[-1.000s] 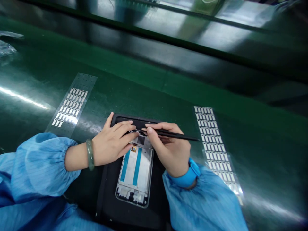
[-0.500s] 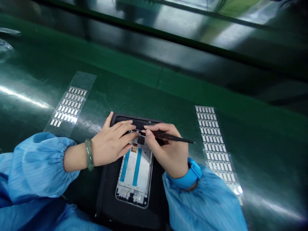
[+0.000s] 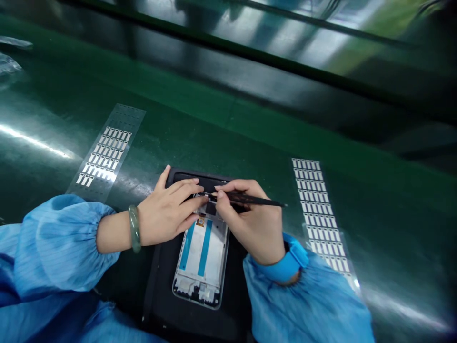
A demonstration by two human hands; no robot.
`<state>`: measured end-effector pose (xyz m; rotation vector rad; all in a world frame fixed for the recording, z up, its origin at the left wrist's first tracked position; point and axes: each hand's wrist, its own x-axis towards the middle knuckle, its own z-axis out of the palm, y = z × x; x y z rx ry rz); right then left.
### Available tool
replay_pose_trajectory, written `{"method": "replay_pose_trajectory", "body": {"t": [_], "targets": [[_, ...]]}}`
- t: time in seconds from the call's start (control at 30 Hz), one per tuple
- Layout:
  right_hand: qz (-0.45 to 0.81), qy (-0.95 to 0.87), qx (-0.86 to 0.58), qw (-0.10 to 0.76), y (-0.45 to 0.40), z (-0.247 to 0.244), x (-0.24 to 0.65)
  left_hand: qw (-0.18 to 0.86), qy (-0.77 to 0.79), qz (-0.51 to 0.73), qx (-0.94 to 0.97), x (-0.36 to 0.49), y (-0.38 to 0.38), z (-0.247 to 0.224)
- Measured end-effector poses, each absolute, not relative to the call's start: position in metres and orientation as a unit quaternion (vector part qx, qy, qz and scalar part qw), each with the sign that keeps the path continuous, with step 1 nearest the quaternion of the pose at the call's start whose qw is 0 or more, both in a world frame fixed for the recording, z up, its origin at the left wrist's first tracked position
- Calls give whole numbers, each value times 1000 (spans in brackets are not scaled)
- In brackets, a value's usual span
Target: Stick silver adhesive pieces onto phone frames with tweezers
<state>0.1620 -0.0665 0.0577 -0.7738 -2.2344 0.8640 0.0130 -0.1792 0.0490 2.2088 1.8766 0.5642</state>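
A smartphone frame [image 3: 202, 252] with two blue strips and a small orange-brown flex part lies on a black padded mat [image 3: 160, 286]. My left hand [image 3: 171, 207] is open over its upper left part, thumb and fingers spread. The left fingertips rest at the top of the frame and cover part of it. My right hand [image 3: 252, 221] grips dark tweezers [image 3: 255, 200] like a pen. Their tips point left, close to the left fingertips at the frame's upper end. Whatever is at the tips is too small and too covered to make out.
On the green table [image 3: 214, 138], a clear sheet with rows of small white stickers [image 3: 109, 150] lies to the left. A fuller sticker sheet [image 3: 317, 205] is on the right, partly under my right sleeve. Clear plastic [image 3: 9, 62] sits at the far left edge.
The tweezers' back end has dipped a little and my right wrist has turned slightly. My left hand keeps its place on the frame; the whole view has shifted slightly.
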Motion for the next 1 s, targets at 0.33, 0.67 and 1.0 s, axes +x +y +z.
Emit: {"method": "replay_pose_trajectory", "body": {"t": [0.33,0.67,1.0], "targets": [[323,-837,-301,324,-70,52,164,98,633,187,745,12,-179,49],[350,-811,-335,329,-69,47,166,98,632,194,744,12,-179,49],[352,-809,-308,356,-70,46,172,105,633,191,742,12,-180,48]]}}
